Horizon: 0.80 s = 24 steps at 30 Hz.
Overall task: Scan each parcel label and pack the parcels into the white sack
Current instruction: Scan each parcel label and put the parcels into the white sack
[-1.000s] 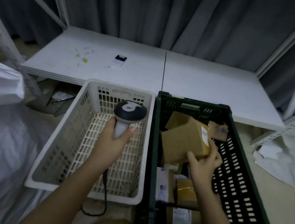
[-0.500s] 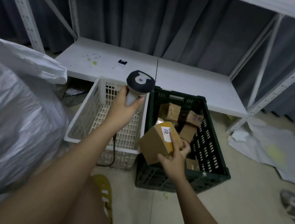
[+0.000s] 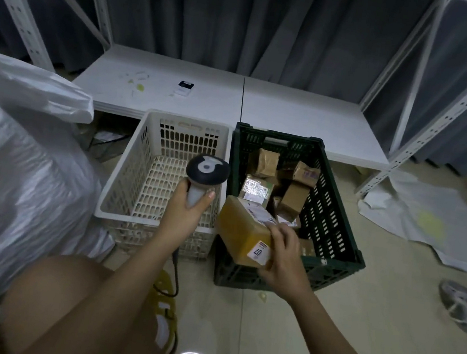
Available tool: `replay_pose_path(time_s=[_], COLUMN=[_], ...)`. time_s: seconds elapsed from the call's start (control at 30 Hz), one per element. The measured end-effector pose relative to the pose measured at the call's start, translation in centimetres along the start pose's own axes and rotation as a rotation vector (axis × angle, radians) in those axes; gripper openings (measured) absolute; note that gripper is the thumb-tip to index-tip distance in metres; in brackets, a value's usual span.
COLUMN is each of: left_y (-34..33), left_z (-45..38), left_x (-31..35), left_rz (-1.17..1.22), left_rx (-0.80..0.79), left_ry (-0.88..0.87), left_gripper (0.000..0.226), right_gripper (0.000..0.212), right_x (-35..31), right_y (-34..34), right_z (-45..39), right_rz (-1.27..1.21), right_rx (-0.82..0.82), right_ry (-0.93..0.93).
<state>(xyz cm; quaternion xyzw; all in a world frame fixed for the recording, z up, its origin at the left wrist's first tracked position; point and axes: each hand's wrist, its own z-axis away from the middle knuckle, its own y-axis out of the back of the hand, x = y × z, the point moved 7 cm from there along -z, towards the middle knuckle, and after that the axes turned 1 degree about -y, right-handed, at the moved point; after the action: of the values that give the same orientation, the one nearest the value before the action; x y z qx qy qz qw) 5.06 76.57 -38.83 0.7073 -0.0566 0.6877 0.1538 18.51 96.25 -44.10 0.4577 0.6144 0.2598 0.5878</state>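
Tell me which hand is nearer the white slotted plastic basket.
Left. The left hand holds the scanner above the white slotted plastic basket; the right hand is over the green crate.

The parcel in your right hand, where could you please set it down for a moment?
The white basket beside the green crate is bare inside, as is the shelf behind both. The crate is crowded with parcels.
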Motion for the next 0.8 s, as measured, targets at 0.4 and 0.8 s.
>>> replay_pose_path(time_s=[0.4, 0.8], left_y=[-3.2, -3.7], left_z=[2.0, 2.4], left_x=[-4.6, -5.6], left_rz=[0.033, 0.085], left_rx=[-0.075, -0.117], left_ry=[0.151, 0.199], left_gripper=[0.035, 0.036], right_gripper=[0.029, 0.083], right_x=[0.5, 3.5], right_y=[-3.2, -4.6], right_z=[1.3, -1.5], right_rz=[-0.501, -0.814], right_rx=[-0.016, -0.251], right_ry=[-0.391, -0.761])
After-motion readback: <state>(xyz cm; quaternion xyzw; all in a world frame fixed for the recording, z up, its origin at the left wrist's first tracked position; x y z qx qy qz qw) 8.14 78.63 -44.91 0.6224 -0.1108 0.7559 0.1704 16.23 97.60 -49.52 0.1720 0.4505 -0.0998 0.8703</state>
